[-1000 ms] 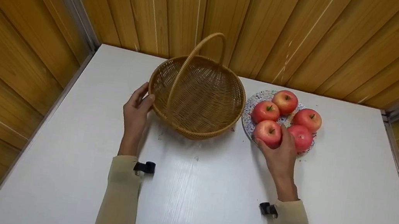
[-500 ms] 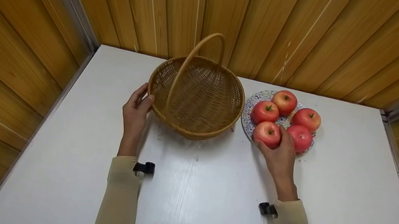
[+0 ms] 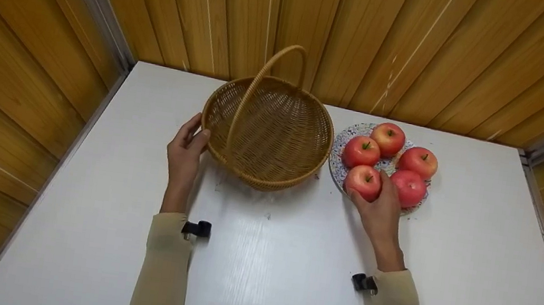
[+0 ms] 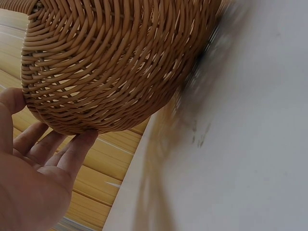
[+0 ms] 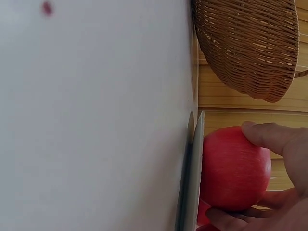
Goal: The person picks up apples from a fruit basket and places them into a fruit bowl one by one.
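A brown wicker basket (image 3: 285,133) with an arched handle stands on the white table, nothing inside it. My left hand (image 3: 185,159) holds its left side; in the left wrist view the thumb is at the rim and the fingertips (image 4: 86,137) touch the outer wall. To the right is a speckled plate (image 3: 338,164) bearing several red apples. My right hand (image 3: 381,216) grips the front-left apple (image 3: 362,181), thumb on one side and fingers on the other. In the right wrist view this apple (image 5: 236,168) is still at the plate's surface, with the lower fingers partly hidden.
The other apples sit close by on the plate, one red apple (image 3: 409,188) right beside my right fingers. A wood-panelled wall (image 3: 362,43) rises behind the table (image 3: 244,276). The plate stands next to the basket's right side.
My right hand and the gripped apple have shifted very slightly to the left. The left hand and the basket stay where they were.
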Tool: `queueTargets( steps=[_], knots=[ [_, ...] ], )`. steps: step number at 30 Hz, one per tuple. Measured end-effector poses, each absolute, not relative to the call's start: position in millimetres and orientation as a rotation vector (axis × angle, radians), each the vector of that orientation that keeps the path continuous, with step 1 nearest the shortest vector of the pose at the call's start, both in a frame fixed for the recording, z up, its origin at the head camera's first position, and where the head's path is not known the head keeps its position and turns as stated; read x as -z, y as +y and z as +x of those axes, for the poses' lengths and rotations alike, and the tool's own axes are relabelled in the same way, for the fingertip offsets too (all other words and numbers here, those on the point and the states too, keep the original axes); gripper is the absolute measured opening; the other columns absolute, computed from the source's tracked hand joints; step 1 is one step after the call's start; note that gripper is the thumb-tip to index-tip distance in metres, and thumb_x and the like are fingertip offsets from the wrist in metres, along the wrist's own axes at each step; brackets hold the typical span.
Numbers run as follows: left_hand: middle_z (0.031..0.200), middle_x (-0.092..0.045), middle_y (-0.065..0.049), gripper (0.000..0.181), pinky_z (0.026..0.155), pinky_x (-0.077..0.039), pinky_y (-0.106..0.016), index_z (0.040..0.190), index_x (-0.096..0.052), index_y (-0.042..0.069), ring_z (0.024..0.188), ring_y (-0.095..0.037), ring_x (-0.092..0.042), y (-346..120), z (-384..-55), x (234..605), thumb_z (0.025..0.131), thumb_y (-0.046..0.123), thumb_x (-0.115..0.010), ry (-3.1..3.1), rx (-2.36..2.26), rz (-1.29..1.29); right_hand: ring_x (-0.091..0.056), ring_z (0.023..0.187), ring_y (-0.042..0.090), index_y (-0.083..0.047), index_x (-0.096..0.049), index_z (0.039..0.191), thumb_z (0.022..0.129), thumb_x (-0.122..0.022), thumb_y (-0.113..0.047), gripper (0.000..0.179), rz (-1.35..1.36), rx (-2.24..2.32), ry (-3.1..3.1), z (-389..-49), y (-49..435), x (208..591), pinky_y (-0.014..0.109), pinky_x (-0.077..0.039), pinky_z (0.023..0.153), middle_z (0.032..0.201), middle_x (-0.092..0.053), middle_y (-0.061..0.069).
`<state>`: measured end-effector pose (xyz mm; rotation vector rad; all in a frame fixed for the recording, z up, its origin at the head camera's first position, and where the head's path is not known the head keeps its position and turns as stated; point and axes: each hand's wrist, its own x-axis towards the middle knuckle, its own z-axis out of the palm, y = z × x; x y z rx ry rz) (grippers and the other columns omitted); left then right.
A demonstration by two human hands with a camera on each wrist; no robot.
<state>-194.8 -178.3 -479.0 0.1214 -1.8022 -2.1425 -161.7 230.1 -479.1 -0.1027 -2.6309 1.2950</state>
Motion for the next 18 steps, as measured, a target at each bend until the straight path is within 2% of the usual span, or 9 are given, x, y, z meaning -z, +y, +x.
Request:
queueTargets(
  steps=[4,9,12,14,18],
  knots=[
    [0.160,-0.050,-0.010,0.051,0.109,-0.051,-0.046,0.157,-0.052,0.007,0.143,-0.031,-0.052,-176.6,-192.6,475.8,0.108,0.017,-0.065,-1.804,2.150,0.141,-0.040,0.146,0.041,0.010,-0.034,0.159,0.095,-0.081,-0.007,0.082,-0.123,-1.305,-2.668,-161.8,229.6,477.4,0.058,-0.034,0.121,0.159,-0.042,0.029],
    [0.160,-0.048,-0.016,0.051,0.112,-0.046,-0.055,0.157,-0.049,0.000,0.144,-0.039,-0.049,-174.4,-187.9,465.0,0.109,0.011,-0.062,-1.785,2.186,0.139,-0.039,0.145,0.042,0.012,-0.035,0.158,0.094,-0.080,-0.005,0.080,-0.125,-1.286,-2.669,-161.1,228.8,475.3,0.057,-0.032,0.122,0.156,-0.043,0.031],
    [0.160,-0.048,-0.018,0.050,0.113,-0.044,-0.059,0.157,-0.049,0.000,0.145,-0.042,-0.048,-174.4,-188.1,464.2,0.108,0.008,-0.061,-1.773,2.197,0.134,-0.041,0.144,0.042,0.012,-0.037,0.156,0.093,-0.080,-0.004,0.078,-0.117,-1.263,-2.656,-160.6,227.6,473.3,0.057,-0.033,0.122,0.154,-0.044,0.030],
    [0.160,-0.048,-0.017,0.050,0.112,-0.044,-0.058,0.157,-0.050,0.002,0.145,-0.041,-0.048,-175.2,-189.9,468.0,0.108,0.009,-0.062,-1.769,2.194,0.133,-0.041,0.143,0.041,0.012,-0.038,0.156,0.093,-0.080,-0.003,0.077,-0.110,-1.233,-2.653,-160.0,226.6,471.5,0.056,-0.033,0.122,0.153,-0.045,0.030],
    [0.160,-0.049,-0.012,0.049,0.110,-0.049,-0.050,0.157,-0.052,0.008,0.144,-0.033,-0.051,-178.1,-193.8,476.5,0.109,0.014,-0.063,-1.788,2.172,0.139,-0.043,0.141,0.040,0.010,-0.040,0.154,0.093,-0.080,-0.001,0.074,-0.095,-1.179,-2.642,-158.0,224.8,466.8,0.056,-0.035,0.121,0.152,-0.047,0.028]
  ],
)
